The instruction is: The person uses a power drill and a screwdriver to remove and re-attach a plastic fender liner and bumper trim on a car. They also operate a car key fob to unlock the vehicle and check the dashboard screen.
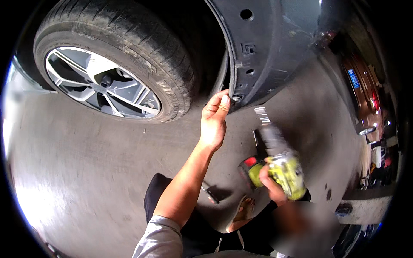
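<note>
My left hand (215, 118) reaches up and pinches the lower corner of a dark grey car panel (275, 47), where its edge borders the wheel arch. Beside the fingertips a small fastener (235, 98) shows on the panel, which also has several holes. Whether the fingers hold a small part there is hidden. In my right hand (273, 187) is a yellow-green cordless power tool (286, 172), blurred by motion. Its long nose points up toward the panel, a little apart from it. A red-marked battery (251, 165) sits at its base.
Left of the panel stands a car wheel (103, 88) with a worn tyre and silver spokes. A screwdriver (211, 195) lies on the grey floor (86, 172) near my sandalled foot (243, 213). A brown car (363, 94) is parked at the right.
</note>
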`<action>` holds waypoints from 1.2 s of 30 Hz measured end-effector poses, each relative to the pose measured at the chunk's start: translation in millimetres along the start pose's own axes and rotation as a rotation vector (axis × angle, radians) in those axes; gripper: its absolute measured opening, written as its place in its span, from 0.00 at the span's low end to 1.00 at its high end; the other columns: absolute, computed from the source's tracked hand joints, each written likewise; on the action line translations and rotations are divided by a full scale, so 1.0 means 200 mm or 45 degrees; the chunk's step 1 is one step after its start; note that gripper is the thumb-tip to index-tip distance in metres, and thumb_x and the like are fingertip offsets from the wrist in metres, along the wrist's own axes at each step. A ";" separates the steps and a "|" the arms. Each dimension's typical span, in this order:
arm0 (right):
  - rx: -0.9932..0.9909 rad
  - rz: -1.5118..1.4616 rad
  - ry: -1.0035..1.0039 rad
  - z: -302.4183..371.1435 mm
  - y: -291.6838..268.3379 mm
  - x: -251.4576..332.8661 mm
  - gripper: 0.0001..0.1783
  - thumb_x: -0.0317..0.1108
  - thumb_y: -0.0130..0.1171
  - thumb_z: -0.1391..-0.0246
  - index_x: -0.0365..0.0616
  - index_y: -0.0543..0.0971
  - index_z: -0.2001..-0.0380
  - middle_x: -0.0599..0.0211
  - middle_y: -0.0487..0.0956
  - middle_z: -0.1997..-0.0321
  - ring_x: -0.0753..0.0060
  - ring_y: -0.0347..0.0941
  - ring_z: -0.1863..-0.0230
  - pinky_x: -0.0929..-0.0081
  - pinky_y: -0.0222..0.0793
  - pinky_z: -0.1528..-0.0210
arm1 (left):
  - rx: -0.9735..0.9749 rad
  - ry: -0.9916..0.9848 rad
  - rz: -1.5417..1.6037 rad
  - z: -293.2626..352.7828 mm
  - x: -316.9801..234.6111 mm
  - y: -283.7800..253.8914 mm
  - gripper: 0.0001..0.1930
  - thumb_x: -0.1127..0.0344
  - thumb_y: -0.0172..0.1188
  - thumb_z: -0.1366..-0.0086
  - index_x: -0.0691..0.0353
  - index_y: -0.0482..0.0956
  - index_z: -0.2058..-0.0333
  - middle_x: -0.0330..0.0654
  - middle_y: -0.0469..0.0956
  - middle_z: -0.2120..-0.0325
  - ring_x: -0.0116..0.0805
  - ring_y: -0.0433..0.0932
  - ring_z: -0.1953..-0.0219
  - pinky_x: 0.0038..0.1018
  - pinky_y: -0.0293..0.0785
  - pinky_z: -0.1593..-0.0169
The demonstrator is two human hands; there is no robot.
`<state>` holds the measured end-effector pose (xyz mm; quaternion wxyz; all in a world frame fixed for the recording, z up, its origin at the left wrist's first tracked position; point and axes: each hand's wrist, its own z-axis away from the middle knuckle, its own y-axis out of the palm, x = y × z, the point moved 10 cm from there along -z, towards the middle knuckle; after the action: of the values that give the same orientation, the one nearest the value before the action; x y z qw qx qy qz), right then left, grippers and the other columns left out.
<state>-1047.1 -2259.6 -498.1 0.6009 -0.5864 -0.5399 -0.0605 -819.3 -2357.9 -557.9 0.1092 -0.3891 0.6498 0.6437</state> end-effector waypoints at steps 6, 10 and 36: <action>-0.213 0.291 0.145 0.03 0.23 -0.15 0.14 0.33 0.67 0.46 0.40 0.80 0.57 0.64 0.82 0.63 0.60 0.78 0.64 0.66 0.74 0.59 | -0.043 -0.014 -0.028 0.05 0.00 0.07 0.29 0.86 0.65 0.43 0.65 0.72 0.41 0.38 0.80 0.50 0.26 0.75 0.46 0.24 0.69 0.41; -0.167 0.325 0.261 -0.02 0.28 -0.18 0.21 0.44 0.44 0.31 0.40 0.76 0.49 0.60 0.82 0.56 0.67 0.83 0.60 0.69 0.83 0.59 | -0.045 0.011 -0.061 0.03 0.00 0.06 0.29 0.89 0.63 0.43 0.64 0.74 0.43 0.37 0.81 0.54 0.26 0.78 0.52 0.22 0.73 0.46; -0.179 0.462 -0.208 -0.21 0.15 0.12 0.30 0.40 0.72 0.57 0.38 0.75 0.51 0.58 0.81 0.67 0.55 0.81 0.69 0.64 0.76 0.65 | -0.112 -0.040 0.061 -0.01 0.01 0.03 0.19 0.83 0.62 0.37 0.69 0.76 0.47 0.39 0.84 0.59 0.22 0.79 0.58 0.20 0.75 0.51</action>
<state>-991.5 -2269.7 -487.9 0.5137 -0.7176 -0.4666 0.0589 -824.6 -2360.5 -554.3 0.0866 -0.3679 0.6281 0.6801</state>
